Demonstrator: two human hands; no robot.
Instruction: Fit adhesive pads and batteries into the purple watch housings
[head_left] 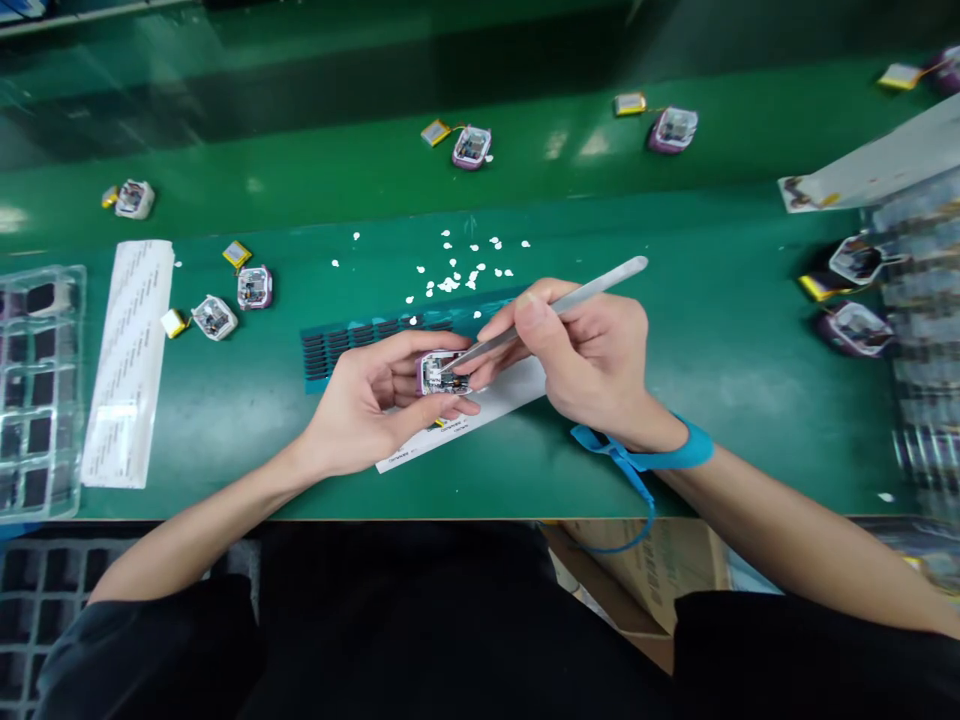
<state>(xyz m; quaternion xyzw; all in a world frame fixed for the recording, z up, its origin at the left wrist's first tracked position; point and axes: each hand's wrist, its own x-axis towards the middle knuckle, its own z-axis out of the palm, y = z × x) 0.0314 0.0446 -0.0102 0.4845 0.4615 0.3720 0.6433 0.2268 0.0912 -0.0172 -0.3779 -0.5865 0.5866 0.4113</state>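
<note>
My left hand [375,400] grips a small purple-and-white device housing [431,374] with its circuit board exposed, fingers along the top edge and thumb below. In my right hand [585,350] is a pair of metal tweezers [592,288], held like a pen, its tips inside the open housing. Whether the tips pinch anything is too small to tell. Below the hands lies a white printed strip [510,395], and a sheet of dark strips [337,350] sits behind my left hand. A bit of yellow shows under my left thumb.
Small white stickers [450,284] lie scattered beyond my hands. Open housings with yellow batteries, such as the purple one [472,147], stand about the green bench [712,300]. Clear tray [45,400] and white sheet [124,370] are left; stacked trays [926,320] right. A blue wrist strap [675,447] circles my right wrist.
</note>
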